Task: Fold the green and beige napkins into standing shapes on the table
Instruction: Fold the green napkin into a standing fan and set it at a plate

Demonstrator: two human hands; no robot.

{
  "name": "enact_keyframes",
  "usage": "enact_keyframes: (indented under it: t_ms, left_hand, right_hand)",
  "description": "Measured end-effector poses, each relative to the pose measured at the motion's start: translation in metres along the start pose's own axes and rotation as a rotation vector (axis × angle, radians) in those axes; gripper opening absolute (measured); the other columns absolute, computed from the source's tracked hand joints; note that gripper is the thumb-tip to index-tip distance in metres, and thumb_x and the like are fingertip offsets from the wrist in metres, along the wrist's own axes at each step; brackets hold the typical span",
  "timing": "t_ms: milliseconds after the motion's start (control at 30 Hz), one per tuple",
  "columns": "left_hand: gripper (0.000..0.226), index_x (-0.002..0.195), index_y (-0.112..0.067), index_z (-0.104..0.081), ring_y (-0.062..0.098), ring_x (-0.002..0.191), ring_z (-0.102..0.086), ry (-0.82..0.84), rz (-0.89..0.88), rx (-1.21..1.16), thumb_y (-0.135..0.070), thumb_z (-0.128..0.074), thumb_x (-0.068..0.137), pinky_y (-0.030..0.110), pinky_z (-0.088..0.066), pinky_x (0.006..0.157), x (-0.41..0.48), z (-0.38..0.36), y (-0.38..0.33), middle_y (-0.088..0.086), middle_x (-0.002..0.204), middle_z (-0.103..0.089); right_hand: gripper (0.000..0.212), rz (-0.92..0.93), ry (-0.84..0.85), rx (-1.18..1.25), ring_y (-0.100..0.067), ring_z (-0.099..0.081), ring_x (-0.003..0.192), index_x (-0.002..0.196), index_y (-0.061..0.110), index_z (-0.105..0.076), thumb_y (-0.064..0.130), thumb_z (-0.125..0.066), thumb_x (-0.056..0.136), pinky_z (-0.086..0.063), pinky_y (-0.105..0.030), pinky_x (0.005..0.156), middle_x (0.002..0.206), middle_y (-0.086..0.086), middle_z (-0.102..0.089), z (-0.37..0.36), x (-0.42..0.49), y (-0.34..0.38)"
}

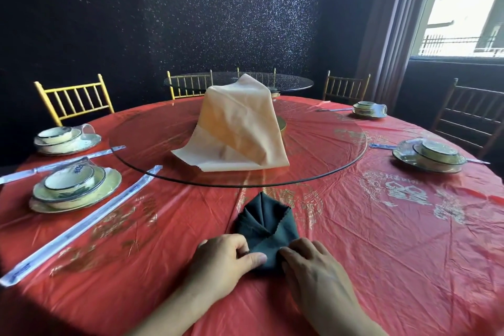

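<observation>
1. Reaching in from 6 o'clock, the left hand (pixel 226 256) pinches the near left corner of the green napkin (pixel 266 226). Its thumb lies out along the cloth and its fingers are curled down onto the fold.
2. Just beside it, the right hand (pixel 313 264) has its fingers bent over the napkin's near right corner and grips it. The two thumbs nearly meet.
3. The green napkin sits on the red tablecloth (pixel 381 240) at the table's 6 o'clock edge, between the hands and the glass turntable (pixel 152 144). Its folds fan out from the hands and close to a point toward 12 o'clock. Two zigzag edges cross in a V at its middle. I cannot tell whether it stands or lies flat.
4. At 8 o'clock, wrapped chopsticks (pixel 81 224) lie slanted, next to a wrapped stack of plate and bowl (pixel 73 185).
5. A second wrapped stack (pixel 65 139) is at 9 o'clock, a third (pixel 431 155) at 3 o'clock and a fourth (pixel 369 109) near 2 o'clock.
6. The beige napkin (pixel 240 131) is on the turntable at the table's centre, well apart from the hands. It is heaped up to a peak, with one flat corner spread on the glass toward 7 o'clock.
7. Beyond the table, a gold chair (pixel 73 101) stands at 10 o'clock against a dark speckled wall (pixel 231 8), and a bright window (pixel 469 8) is at 2 o'clock.
</observation>
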State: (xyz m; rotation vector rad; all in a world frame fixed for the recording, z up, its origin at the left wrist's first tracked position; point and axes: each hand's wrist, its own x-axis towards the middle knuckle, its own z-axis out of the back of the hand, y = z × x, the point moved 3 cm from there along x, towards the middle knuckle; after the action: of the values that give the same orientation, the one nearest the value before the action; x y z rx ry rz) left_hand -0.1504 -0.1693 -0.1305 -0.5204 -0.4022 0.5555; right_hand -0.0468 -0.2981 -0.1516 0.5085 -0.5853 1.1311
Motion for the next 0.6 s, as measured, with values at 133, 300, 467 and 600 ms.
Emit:
enact_keyframes:
  t_ms: [133,300,467,600]
  left_hand:
    - [0.039,0.051,-0.025,-0.047,0.002,0.044,-0.040,0.045,0.035,-0.094,-0.047,-0.075,0.069,0.021,-0.031,0.051,0.002,0.001,0.005,-0.010,0.043,-0.047]
    - [0.027,0.058,-0.025,-0.054,-0.001,0.050,-0.045,0.106,0.065,-0.229,-0.032,-0.075,0.074,0.016,-0.034,0.054,-0.001,0.002,0.010,-0.009,0.056,-0.051]
    - [0.039,0.051,-0.023,-0.043,0.009,0.055,-0.043,-0.040,0.116,-0.032,-0.033,-0.067,0.081,0.036,-0.042,0.063,0.001,0.020,0.034,-0.006,0.050,-0.045]
    - [0.016,0.080,-0.029,-0.058,0.007,0.082,-0.054,-0.262,-0.332,-0.016,-0.042,-0.048,0.081,0.022,-0.042,0.078,-0.008,0.025,0.002,-0.011,0.081,-0.063]
  right_hand:
    - [0.030,-0.034,0.026,0.031,-0.012,-0.057,0.056,0.074,0.027,-0.069,0.036,-0.041,0.078,-0.044,-0.015,0.041,0.073,0.009,-0.061,0.002,0.000,0.001]
    - [0.036,-0.068,0.032,-0.001,-0.012,-0.057,0.057,0.072,0.028,-0.068,0.037,-0.035,0.085,-0.043,-0.015,0.041,0.073,0.010,-0.061,0.003,0.000,0.002]
    - [0.047,-0.099,0.085,-0.029,-0.012,-0.055,0.058,0.077,0.028,-0.067,0.042,-0.025,0.093,-0.045,-0.021,0.039,0.074,0.008,-0.059,0.005,0.002,0.005]
    - [0.034,-0.141,0.227,-0.009,-0.015,-0.056,0.056,0.069,0.028,-0.065,0.041,-0.036,0.080,-0.045,-0.026,0.041,0.069,0.008,-0.057,0.004,0.008,0.004]
